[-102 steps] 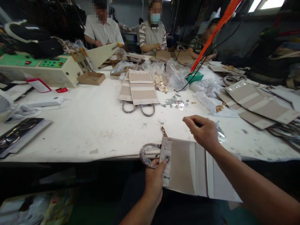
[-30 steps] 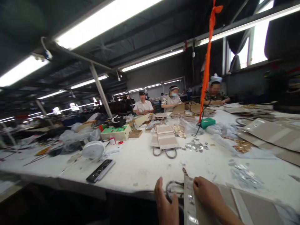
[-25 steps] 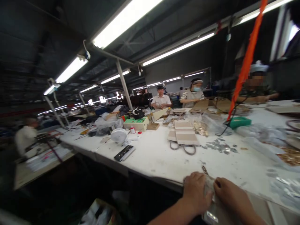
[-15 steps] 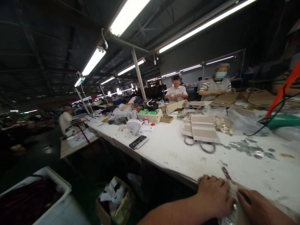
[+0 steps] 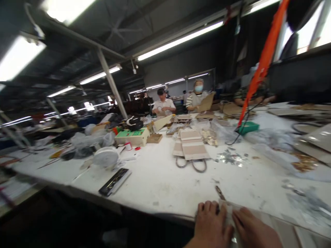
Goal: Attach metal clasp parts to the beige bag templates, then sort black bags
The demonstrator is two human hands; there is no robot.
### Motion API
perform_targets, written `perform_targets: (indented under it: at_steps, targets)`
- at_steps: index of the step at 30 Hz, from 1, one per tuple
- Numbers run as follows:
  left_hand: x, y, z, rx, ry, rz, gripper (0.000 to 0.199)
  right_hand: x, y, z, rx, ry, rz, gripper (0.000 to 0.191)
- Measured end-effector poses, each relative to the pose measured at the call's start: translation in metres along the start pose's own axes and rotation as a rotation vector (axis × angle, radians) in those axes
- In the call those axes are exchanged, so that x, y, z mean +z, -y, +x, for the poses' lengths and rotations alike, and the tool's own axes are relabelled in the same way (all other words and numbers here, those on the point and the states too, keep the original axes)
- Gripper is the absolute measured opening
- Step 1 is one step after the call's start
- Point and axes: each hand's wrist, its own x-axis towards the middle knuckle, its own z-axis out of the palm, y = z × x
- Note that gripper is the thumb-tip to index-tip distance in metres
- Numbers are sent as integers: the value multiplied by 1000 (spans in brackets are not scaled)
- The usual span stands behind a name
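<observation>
At the table's near edge, lower right of the head view, my left hand presses its curled fingers on a beige panel. Close beside it on the right, my right hand also grips the panel, thumb and fingers together. A small metal-ended tool or strap sticks out beyond the panel between the hands. Farther up the white table lie stacked beige panels with grey loop handles. Scattered grey metal pieces are to their right.
A black-and-white box, a white fan and a green-topped machine stand left. An orange strip hangs at right, near a green tray. Two people work across the table; another person's arms show at right.
The view has swung right, shifting the table and items leftward. The masked person across now holds up a brown panel. My hands stay on the beige panel.
</observation>
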Motion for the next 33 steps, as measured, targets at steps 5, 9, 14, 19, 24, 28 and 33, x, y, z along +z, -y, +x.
perform_targets:
  at_steps: [5, 9, 14, 19, 24, 28, 33]
  targets:
    - [1, 6, 18, 2, 47, 58, 61, -34, 36, 7, 66, -16, -56, 44]
    - [0, 8, 28, 60, 7, 156, 54, -55, 45, 11, 84, -11, -49, 36]
    - [3, 18, 37, 139, -44, 195, 54, -80, 29, 18, 86, -77, -13, 31]
    - [3, 18, 34, 170, -157, 215, 52, -121, -53, 12, 277, -210, 66, 29]
    - [3, 19, 37, 209, -188, 200, 49, -153, -159, -8, 485, -227, 13, 31]
    - [7, 25, 41, 249, -251, 215, 49, -154, -192, -21, 475, -198, 42, 32]
    - [10, 25, 41, 272, -296, 231, 48, -146, -189, -16, 458, -193, 49, 33]
